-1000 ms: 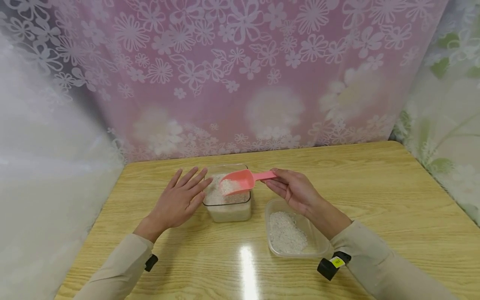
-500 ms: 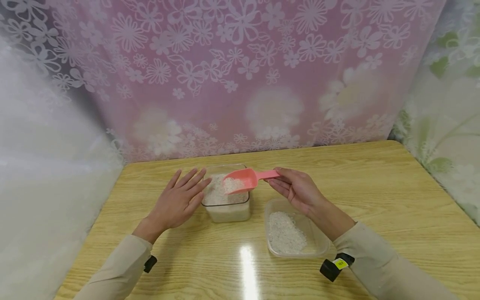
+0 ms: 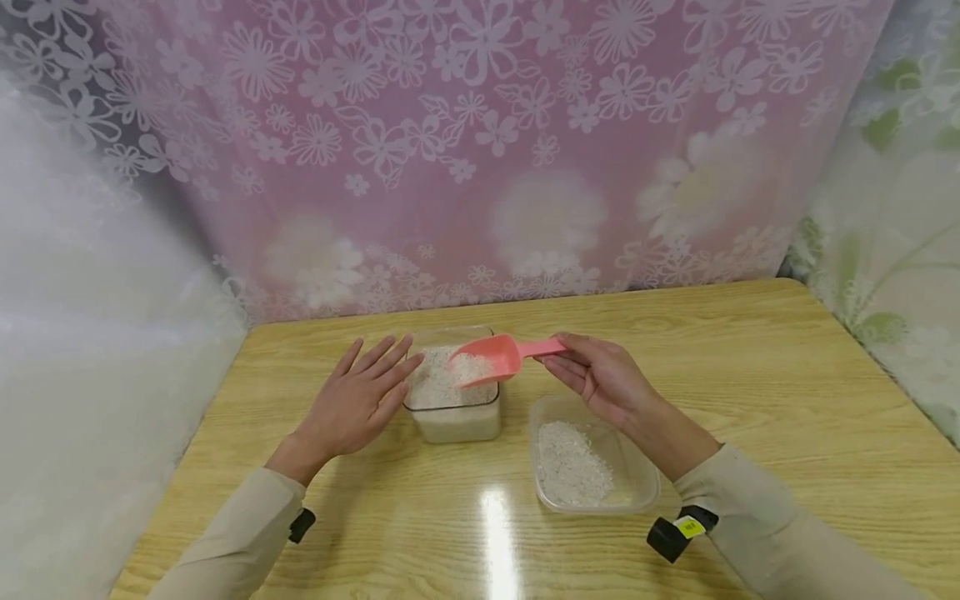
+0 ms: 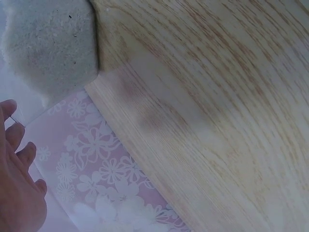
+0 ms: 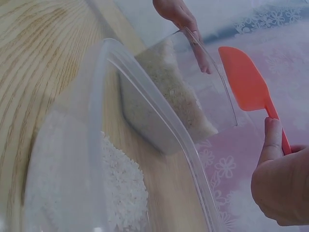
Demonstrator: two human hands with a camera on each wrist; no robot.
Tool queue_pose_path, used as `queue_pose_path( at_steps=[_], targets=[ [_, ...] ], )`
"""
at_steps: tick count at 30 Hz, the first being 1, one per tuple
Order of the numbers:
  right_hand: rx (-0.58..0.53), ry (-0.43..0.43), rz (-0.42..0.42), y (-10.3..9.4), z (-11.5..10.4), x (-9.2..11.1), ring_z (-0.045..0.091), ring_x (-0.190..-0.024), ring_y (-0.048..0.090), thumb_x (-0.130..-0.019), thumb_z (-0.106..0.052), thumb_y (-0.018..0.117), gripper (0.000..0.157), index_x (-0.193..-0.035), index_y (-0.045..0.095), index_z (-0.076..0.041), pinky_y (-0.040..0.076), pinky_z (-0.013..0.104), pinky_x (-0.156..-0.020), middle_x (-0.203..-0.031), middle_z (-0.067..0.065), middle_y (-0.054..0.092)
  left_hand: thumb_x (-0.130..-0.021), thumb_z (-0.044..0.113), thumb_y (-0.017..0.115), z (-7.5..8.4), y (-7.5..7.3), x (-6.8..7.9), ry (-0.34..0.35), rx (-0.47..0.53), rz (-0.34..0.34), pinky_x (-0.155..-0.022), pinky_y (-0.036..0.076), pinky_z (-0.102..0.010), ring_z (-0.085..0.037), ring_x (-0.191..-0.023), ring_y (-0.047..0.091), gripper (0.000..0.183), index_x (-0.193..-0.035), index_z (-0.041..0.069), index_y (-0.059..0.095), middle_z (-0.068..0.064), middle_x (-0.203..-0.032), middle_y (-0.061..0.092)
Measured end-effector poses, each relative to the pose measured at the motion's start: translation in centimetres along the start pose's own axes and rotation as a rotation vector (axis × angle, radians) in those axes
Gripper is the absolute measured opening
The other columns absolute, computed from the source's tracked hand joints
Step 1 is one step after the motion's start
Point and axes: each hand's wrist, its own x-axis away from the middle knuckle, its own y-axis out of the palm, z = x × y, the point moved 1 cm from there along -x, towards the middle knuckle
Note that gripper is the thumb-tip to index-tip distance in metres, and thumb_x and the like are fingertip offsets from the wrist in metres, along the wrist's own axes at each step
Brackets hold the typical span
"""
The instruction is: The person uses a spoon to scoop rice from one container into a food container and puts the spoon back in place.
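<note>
My right hand (image 3: pixel 606 379) pinches the handle of a pink scoop (image 3: pixel 506 360). White rice lies in the scoop's bowl, which is above the right part of a clear square container (image 3: pixel 459 427) filled partway with rice. My left hand (image 3: pixel 356 400) has its fingers spread and straight, the fingertips at the container's left rim. In the right wrist view the scoop (image 5: pixel 244 79) is seen from the side, above the container's rim. To the right stands a shallow clear tub (image 3: pixel 637 492) with a heap of rice (image 3: pixel 572 467) on its left side, partly under my right forearm.
The wooden table (image 3: pixel 405 533) carries both containers. A pink flowered curtain (image 3: pixel 465 208) hangs along its back edge, with pale sheeting (image 3: pixel 97 333) on the left and a leafy curtain (image 3: pixel 892 275) on the right.
The right hand has moved the loaded scoop slightly to the right above the square container. The left hand has stayed at the container's rim.
</note>
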Motion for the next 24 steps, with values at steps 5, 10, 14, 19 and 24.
queue_pose_path(
  at_steps=[5,10,14,19,24],
  targets=[
    [-0.017,0.011,0.009,-0.3,-0.5,0.5,0.022,-0.090,0.069,-0.100,-0.007,0.050,0.019,-0.101,0.067,0.002,0.051,0.027,-0.085,-0.095,0.017,0.071,-0.104,0.036,0.038,0.0,-0.1,0.0,-0.003,0.007,-0.003,-0.115,0.008,-0.049,-0.026,-0.141,0.023,0.048,-0.149,0.020,0.037,-0.003,-0.155,0.026],
    [-0.045,0.014,0.003,-1.1,-1.4,1.3,0.021,-0.088,0.070,-0.100,-0.007,0.050,0.022,-0.099,0.070,0.001,0.052,0.027,-0.085,-0.095,0.017,0.071,-0.104,0.036,0.038,0.0,-0.1,0.0,-0.008,0.013,-0.010,-0.115,0.007,-0.048,-0.026,-0.142,0.022,0.048,-0.149,0.020,0.037,-0.002,-0.156,0.024],
    [-0.066,0.023,-0.015,-2.0,-2.3,2.2,0.021,-0.088,0.070,-0.100,-0.008,0.050,0.022,-0.100,0.071,0.000,0.052,0.027,-0.085,-0.097,0.017,0.070,-0.104,0.038,0.034,0.0,0.0,-0.1,-0.008,-0.001,-0.004,-0.115,0.007,-0.048,-0.024,-0.142,0.021,0.048,-0.149,0.020,0.039,-0.001,-0.156,0.024],
    [-0.071,0.020,-0.040,-3.7,-3.3,3.4,0.020,-0.088,0.070,-0.101,-0.008,0.048,0.024,-0.102,0.070,0.001,0.052,0.027,-0.084,-0.099,0.018,0.070,-0.104,0.038,0.033,0.0,0.0,-0.2,-0.009,-0.004,-0.001,-0.115,0.007,-0.048,-0.023,-0.142,0.020,0.048,-0.149,0.021,0.038,-0.001,-0.156,0.024],
    [-0.111,0.023,-0.072,-5.6,-4.0,4.5,0.022,-0.092,0.069,-0.103,-0.008,0.044,0.028,-0.104,0.069,0.003,0.051,0.028,-0.086,-0.101,0.019,0.069,-0.104,0.038,0.034,0.0,0.1,0.0,-0.016,0.011,-0.008,-0.115,0.007,-0.048,-0.025,-0.142,0.021,0.048,-0.150,0.022,0.037,-0.002,-0.156,0.023]
  ],
)
